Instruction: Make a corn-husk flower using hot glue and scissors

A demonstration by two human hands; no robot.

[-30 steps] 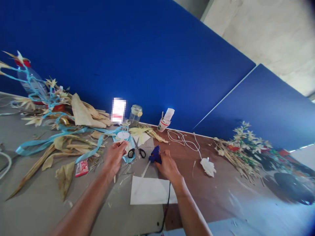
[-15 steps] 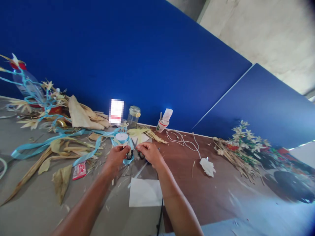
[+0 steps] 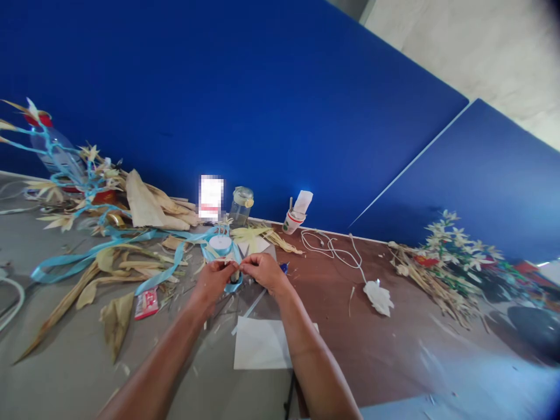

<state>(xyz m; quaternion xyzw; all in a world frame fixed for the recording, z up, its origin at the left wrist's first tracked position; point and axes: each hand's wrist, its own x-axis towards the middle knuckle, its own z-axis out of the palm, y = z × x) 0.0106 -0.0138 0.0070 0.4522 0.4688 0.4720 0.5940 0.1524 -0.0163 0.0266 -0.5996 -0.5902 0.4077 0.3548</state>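
Fingertips of my left hand [image 3: 215, 281] and my right hand [image 3: 265, 272] meet in a pinch over the middle of the table. Whatever they hold between them is too small to name. Just under the left fingertips shows a dark, partly hidden piece, perhaps a scissor handle. Directly beyond the hands is a roll of light blue ribbon [image 3: 220, 242], with loops of it around and below the fingers. Pale yellow husk strips [image 3: 248, 234] lie behind my right hand. A sheet of white paper [image 3: 261, 344] rests on the table between my forearms.
Dried husks [image 3: 144, 201], blue-wrapped stems and a red-capped bottle [image 3: 56, 154] crowd the left. Along the blue partition stand a clear jar [image 3: 241, 207] and a cup [image 3: 292, 223]. A white cable [image 3: 326, 248], white crumpled flower [image 3: 378, 297] and artificial flowers [image 3: 455, 245] are rightward.
The scissors visible between my hands earlier are now mostly hidden. My hands have come closer together, fingertips meeting. The view has shifted slightly.
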